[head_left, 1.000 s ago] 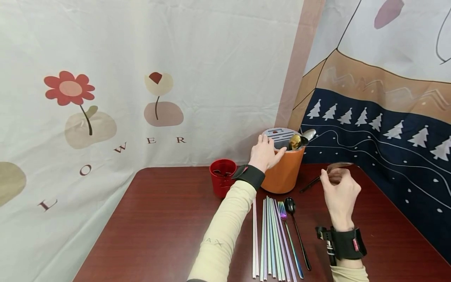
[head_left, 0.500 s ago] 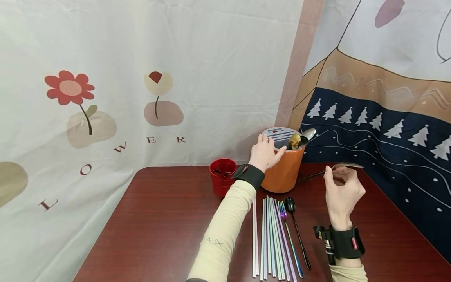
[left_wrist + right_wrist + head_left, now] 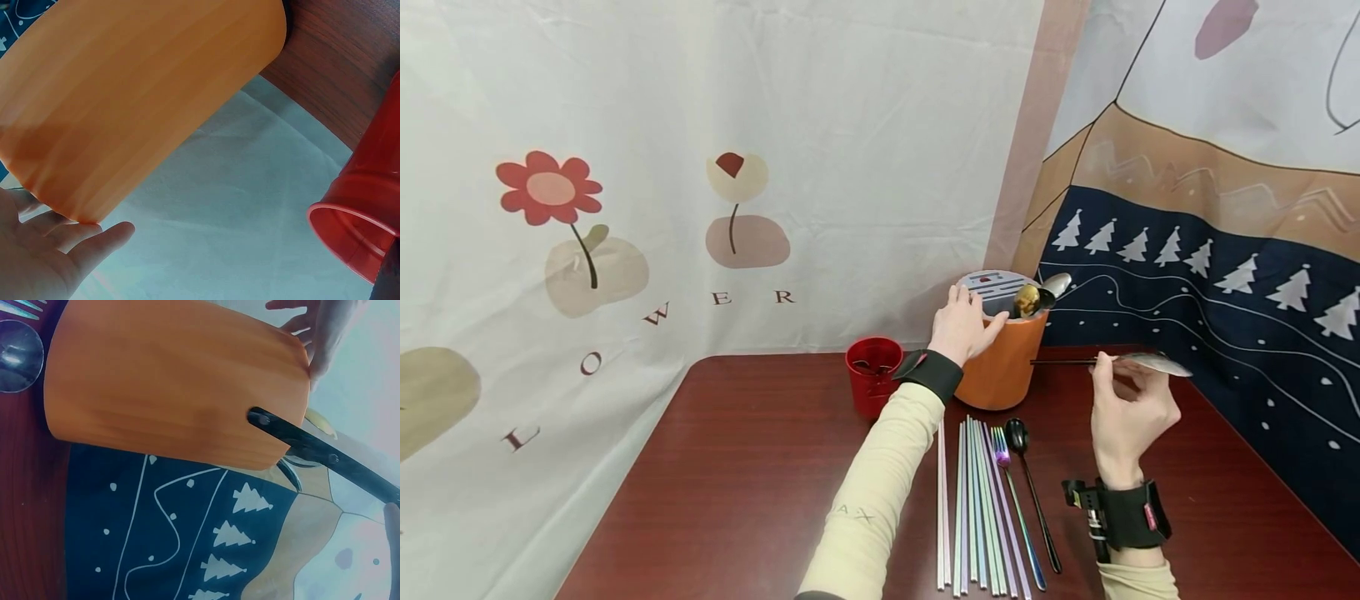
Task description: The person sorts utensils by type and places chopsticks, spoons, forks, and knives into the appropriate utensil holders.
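The dark red worktop is carrying everything. An orange holder is standing on it, and the left hand is resting against its upper side, fingers relaxed and curving round the rim. Just below those fingers a red cup is standing. The right hand is pinching a black-handled spoon level in the air, its handle tip pointing toward the holder. Chopsticks, a fork and a black spoon are lying between the wrists.

left: bare table | centre: chopsticks, red cup
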`<action>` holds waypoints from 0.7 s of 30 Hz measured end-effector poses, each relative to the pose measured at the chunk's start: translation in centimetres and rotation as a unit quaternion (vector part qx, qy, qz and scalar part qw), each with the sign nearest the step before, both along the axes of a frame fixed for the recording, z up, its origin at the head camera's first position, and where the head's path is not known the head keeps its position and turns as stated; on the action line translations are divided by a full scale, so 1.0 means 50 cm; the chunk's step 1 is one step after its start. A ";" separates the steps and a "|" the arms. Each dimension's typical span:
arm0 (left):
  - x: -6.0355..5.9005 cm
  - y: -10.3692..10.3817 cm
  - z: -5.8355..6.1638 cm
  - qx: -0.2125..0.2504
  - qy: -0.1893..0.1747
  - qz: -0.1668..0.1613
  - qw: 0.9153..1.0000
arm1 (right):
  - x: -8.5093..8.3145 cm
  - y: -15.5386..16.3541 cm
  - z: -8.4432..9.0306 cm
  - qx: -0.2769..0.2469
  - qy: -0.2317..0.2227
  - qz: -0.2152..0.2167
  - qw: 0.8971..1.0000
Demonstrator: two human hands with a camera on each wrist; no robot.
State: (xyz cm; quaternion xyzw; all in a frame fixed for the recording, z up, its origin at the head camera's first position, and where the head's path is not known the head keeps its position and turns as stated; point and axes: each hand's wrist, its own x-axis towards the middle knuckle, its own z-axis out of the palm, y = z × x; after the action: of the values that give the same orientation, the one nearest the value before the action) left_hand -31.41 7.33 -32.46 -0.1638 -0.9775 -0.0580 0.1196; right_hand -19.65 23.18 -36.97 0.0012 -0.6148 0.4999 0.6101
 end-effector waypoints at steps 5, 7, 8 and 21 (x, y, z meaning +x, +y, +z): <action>-0.001 0.000 0.000 -0.003 0.001 0.001 1.000 | -0.002 -0.005 0.002 -0.022 0.038 0.001 0.999; -0.001 0.000 0.000 -0.004 0.000 0.001 1.000 | -0.003 -0.007 0.003 -0.030 0.054 0.004 0.998; -0.001 0.000 0.000 -0.004 0.000 0.002 1.000 | -0.003 -0.009 0.003 -0.035 0.063 0.007 0.997; -0.001 -0.001 0.001 -0.006 -0.009 0.003 1.000 | 0.012 -0.046 0.029 -0.068 0.127 0.037 0.989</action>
State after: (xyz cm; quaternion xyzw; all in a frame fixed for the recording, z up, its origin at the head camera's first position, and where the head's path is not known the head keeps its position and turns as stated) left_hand -31.44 7.28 -32.42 -0.1606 -0.9794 -0.0529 0.1104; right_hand -19.04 20.90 -35.53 0.0461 -0.4962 0.5583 0.6632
